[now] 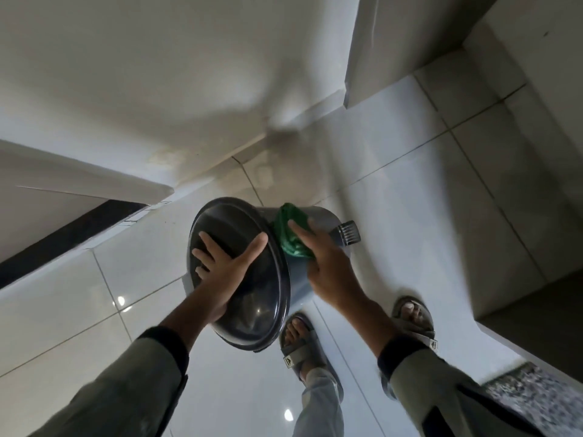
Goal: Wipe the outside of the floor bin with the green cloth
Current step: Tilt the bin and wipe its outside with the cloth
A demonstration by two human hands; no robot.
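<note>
A dark grey round floor bin (328, 222) with a shiny domed lid (262, 294) stands tilted toward me on the white tiled floor. My left hand (224, 263) lies flat on the lid with its fingers spread, holding the bin steady. Against the bin's side wall, just right of the lid's rim, my right hand (318, 263) presses the crumpled green cloth (288, 231). The bin's ribbed black foot pedal (348, 232) sticks out at the far right of its base.
My two sandalled feet (299, 339) stand just behind the bin. A white wall runs behind it, a low ledge with a dark strip (63, 234) is at the left, and a raised step or cabinet base (520, 316) is at the right.
</note>
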